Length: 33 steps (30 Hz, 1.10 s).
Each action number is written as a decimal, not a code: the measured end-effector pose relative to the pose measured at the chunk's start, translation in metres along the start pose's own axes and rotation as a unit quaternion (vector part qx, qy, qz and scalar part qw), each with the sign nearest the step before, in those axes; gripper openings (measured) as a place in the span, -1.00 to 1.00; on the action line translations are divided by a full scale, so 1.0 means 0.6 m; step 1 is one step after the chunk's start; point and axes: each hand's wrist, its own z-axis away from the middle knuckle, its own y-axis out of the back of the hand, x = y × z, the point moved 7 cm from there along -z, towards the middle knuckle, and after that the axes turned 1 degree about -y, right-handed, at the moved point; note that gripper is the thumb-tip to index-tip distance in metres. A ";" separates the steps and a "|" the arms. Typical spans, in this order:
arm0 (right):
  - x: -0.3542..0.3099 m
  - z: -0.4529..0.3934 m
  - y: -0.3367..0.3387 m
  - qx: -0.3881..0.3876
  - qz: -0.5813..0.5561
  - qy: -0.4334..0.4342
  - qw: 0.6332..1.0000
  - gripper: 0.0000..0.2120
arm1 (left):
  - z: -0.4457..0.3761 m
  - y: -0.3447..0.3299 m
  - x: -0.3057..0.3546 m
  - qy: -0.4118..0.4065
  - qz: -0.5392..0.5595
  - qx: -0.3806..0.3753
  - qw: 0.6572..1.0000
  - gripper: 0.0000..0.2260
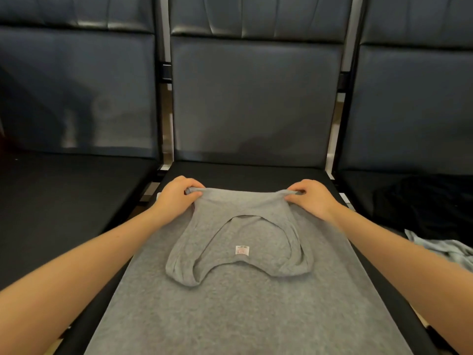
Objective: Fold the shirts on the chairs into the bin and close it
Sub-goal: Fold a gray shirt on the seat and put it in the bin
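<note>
Dim indoor light; soft glare on the chair backs [256,98] (edges bow from the wide lens).

grey shirt [243,303] on middle chair [256,172]

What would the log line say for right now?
step: folding gray tank top on middle chair | left hand: gripping far fold | right hand: gripping far fold | bin: not in view

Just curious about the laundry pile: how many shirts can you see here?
3: a grey shirt on the middle seat in both hands, a black one and a pale blue one on the right seat. More may be hidden.
</note>
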 end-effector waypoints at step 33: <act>-0.111 0.249 -0.014 0.056 -0.064 0.059 0.995 -0.87 | 0.269 0.038 0.183 -0.015 0.088 -0.060 0.994 -0.81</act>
